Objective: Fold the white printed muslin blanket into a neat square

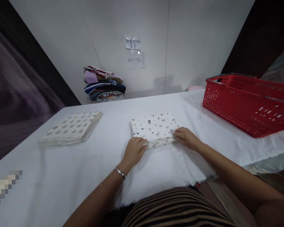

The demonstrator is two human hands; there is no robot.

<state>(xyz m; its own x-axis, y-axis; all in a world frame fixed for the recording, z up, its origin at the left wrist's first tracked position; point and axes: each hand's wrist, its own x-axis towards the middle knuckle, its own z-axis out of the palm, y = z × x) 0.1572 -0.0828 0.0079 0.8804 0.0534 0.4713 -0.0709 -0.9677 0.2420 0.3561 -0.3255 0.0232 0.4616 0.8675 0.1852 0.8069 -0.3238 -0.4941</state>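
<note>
A folded white cloth (153,127) with small palm, flamingo and leaf prints lies flat on the white-covered table, its layered edge facing me. My left hand (134,150) grips its near left corner, fingers on top and the thumb by the layers. At the near right corner, my right hand (186,137) pinches the cloth's edge. Both hands are closed on it; parts of the fingertips are hidden. To the left rests another folded cloth (71,127), cream with grey spots, apart from my hands.
A red plastic basket (241,105) with metal handles stands at the right. Against the back wall is a stack of folded fabrics (105,85). Handwritten paper signs (134,60) are stuck on the wall. The white table cover (97,176) hangs over the near edge.
</note>
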